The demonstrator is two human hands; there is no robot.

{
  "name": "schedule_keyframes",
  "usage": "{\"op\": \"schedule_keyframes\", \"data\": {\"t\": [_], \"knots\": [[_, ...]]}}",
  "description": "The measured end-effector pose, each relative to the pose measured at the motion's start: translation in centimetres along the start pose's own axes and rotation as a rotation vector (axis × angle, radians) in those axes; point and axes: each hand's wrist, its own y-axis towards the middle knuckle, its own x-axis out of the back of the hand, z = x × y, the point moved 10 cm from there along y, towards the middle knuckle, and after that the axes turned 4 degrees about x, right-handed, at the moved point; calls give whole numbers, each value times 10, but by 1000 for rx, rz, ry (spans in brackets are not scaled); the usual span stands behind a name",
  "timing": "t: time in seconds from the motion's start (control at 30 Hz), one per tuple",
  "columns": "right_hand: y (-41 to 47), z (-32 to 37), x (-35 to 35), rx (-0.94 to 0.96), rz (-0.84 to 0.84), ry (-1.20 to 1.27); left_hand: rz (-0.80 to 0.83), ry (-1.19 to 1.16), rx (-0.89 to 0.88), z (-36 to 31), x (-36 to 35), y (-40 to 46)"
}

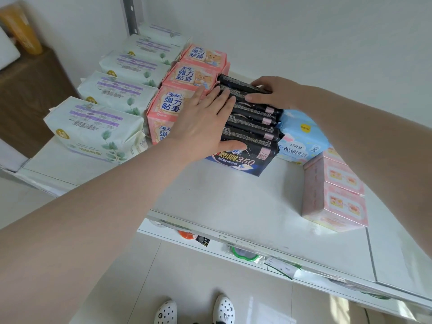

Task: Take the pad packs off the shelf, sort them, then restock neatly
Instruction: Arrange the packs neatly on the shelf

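Note:
A row of several black pad packs (253, 129) stands on the white shelf (233, 202), running away from me. My left hand (201, 127) lies flat over the row's left side, fingers straight, thumb on the front pack. My right hand (273, 92) rests on the far end of the row, fingers extended over the back packs. Left of them stand three pink packs (163, 106) in a line, and further left a line of several white-and-purple packs (95, 129). A light blue pack (301, 139) sits right of the black row.
Two pale pink boxes (334, 190) are stacked at the shelf's right side. A brown cardboard box (28, 90) stands at the left beyond the shelf. Small items lie on a lower ledge (243, 253). My white shoes (224, 309) are on the tiled floor below.

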Motion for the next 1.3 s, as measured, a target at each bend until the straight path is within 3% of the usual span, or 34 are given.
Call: {"op": "schedule_keyframes", "data": {"t": [0.2,0.47,0.57,0.77,0.93,1.17,1.3], "knots": [[-52,-34,34,-65,-191,170,-90,-101,-41,-31,30,8],[-199,-171,33,-384,-685,566,-15,-305,-174,-141,47,47],[-222,-213,-4,-460,-675,747,46,-390,-212,-200,43,52],[-202,-227,-45,-401,-641,1105,95,-193,-209,-261,16,63],[-188,-215,-48,-372,-604,1077,149,-23,-231,-269,-10,56],[-192,-212,-52,-396,-564,1139,137,-60,-213,-270,-2,50],[-197,-221,-49,-378,-624,1166,89,-111,-213,-269,5,45]]}}
